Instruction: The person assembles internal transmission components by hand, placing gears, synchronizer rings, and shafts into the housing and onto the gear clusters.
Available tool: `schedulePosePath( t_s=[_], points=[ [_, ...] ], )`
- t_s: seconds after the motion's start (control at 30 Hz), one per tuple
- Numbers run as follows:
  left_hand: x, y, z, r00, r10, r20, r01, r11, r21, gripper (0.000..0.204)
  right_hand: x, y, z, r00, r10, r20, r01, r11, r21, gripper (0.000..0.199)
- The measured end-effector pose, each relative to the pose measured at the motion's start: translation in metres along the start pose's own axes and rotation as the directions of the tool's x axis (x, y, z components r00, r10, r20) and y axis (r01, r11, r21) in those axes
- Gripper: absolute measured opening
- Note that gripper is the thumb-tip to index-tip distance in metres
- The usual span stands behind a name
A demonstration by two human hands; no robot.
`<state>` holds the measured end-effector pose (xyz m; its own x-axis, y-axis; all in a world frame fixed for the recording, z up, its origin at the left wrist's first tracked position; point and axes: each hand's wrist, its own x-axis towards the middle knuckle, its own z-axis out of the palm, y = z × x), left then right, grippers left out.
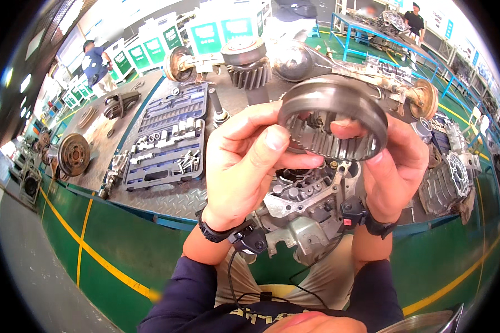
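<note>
Raised in front of me is a dark steel synchronizer sleeve [347,91], a ring with splines around its inner wall. It is tilted so its toothed opening faces me. My left hand [241,164] grips its left edge, thumb at the near side and fingers around and under it. On the opposite edge my right hand [397,172] is closed, with a fingertip showing through the opening. Below the ring lies an open metal gearbox housing [300,205] with shafts and bores, partly covered by my hands and wrists. A helical gear on a shaft [249,75] stands upright just beyond.
An open blue socket set case [166,139] lies on the metal bench to the left. A vehicle axle [303,61] stretches along the back. More castings [447,180] sit at the right, and a rusty hub [74,154] stands far left. Other people are in the background.
</note>
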<state>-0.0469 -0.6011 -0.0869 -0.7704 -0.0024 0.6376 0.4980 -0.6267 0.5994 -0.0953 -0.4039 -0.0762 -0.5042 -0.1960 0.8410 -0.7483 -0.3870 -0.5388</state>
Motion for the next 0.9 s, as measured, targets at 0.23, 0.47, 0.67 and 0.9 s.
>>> schedulePosePath(
  t_s=[0.23, 0.47, 0.67, 0.9],
  points=[
    [-0.002, 0.003, 0.001, 0.998, 0.044, -0.052, -0.040, 0.997, 0.063, 0.032, 0.000, 0.000, -0.001, 0.997, -0.081, 0.016, 0.082, 0.994, -0.072, 0.040],
    [0.006, 0.008, -0.014, 0.995, 0.083, 0.054, -0.096, 0.933, 0.346, 0.040, -0.002, 0.002, -0.002, 0.998, -0.044, -0.038, 0.047, 0.996, 0.078, 0.027],
    [0.015, 0.015, -0.024, 0.950, 0.165, 0.267, -0.275, 0.845, 0.459, 0.031, 0.006, 0.006, -0.011, 0.972, -0.192, 0.135, 0.204, 0.975, -0.086, 0.034],
    [0.013, 0.004, -0.030, 0.940, 0.099, 0.326, -0.194, 0.941, 0.275, 0.034, 0.009, 0.007, -0.003, 0.988, -0.010, 0.154, -0.008, 0.993, 0.114, 0.037]
  ],
)
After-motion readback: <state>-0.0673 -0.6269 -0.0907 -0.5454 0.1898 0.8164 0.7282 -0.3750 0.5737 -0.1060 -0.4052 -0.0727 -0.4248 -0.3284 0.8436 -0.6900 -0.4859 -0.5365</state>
